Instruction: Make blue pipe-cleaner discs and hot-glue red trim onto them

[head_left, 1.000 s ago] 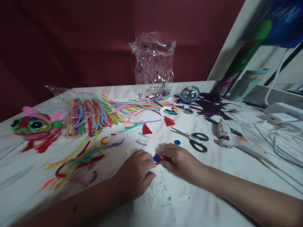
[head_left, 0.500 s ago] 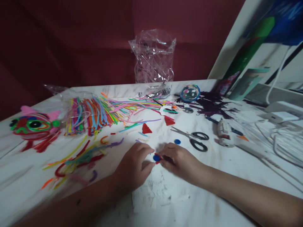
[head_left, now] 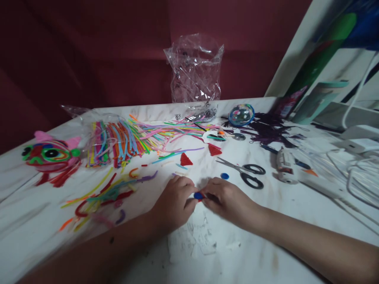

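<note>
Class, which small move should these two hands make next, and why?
Probably press the red piece snugly against the blue disc between the hands: red shows at the disc's lower edge, the right hand seems to pinch this piece, and the left hand sits opposite.

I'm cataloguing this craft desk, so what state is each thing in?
Held blue disc: pinched, red showing at its edge.
Right hand: fingertips gripping that disc.
Left hand: fingers curled beside it.
Loose blue disc: lying flat.
Scissors: blades partly open.
Glue gun: lying down.
Tall clear bag: upright, crumpled.
</note>
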`<state>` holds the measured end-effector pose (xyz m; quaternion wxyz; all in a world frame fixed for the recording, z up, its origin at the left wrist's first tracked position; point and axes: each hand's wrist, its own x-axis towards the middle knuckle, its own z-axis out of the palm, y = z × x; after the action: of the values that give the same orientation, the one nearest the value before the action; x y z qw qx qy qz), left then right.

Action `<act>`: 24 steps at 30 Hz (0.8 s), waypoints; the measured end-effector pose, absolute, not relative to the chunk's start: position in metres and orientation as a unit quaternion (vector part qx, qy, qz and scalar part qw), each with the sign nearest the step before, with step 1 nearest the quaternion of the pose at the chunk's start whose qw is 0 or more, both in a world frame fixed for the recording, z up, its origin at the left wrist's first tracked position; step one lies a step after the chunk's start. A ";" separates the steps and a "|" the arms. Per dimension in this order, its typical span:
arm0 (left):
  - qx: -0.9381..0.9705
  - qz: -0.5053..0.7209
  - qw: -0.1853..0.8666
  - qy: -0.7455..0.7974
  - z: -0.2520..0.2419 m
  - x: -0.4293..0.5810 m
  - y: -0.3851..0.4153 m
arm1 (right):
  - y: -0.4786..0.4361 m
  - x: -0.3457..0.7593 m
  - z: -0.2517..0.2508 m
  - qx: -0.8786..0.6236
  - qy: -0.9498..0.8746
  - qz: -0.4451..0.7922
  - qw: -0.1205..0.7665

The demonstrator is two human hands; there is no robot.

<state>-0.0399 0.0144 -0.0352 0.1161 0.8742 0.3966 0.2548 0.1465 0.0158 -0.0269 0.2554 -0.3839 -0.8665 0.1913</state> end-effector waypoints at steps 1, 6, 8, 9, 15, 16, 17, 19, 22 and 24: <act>0.873 0.260 0.121 0.395 -0.035 -0.040 0.014 | 0.016 0.146 -0.026 -0.384 -0.867 0.191 0.255; 0.829 0.341 0.149 0.417 -0.033 -0.045 0.015 | 0.016 0.146 -0.025 -0.388 -0.868 0.187 0.246; 0.819 0.354 0.145 0.427 -0.032 -0.048 0.015 | 0.016 0.146 -0.025 -0.390 -0.868 0.188 0.243; 0.818 0.356 0.142 0.429 -0.031 -0.049 0.015 | 0.017 0.146 -0.025 -0.389 -0.868 0.189 0.243; 0.840 0.340 0.143 0.397 -0.031 -0.048 0.014 | 0.015 0.145 -0.022 -0.398 -0.862 0.194 0.248; 0.845 0.334 0.143 0.393 -0.031 -0.048 0.014 | 0.015 0.145 -0.022 -0.399 -0.861 0.192 0.249; 0.848 0.328 0.144 0.391 -0.031 -0.048 0.014 | 0.014 0.144 -0.021 -0.401 -0.861 0.190 0.248; 0.853 0.315 0.145 0.391 -0.032 -0.048 0.014 | 0.014 0.144 -0.022 -0.403 -0.863 0.185 0.243; 0.856 0.309 0.142 0.390 -0.033 -0.048 0.015 | 0.015 0.144 -0.023 -0.401 -0.867 0.182 0.232; 0.857 0.309 0.139 0.388 -0.033 -0.048 0.014 | 0.015 0.143 -0.024 -0.405 -0.866 0.182 0.230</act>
<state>-0.0483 0.0144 -0.0330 0.1387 0.8570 0.3882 0.3092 0.1432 0.0150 -0.0241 0.2301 -0.4053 -0.8658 0.1823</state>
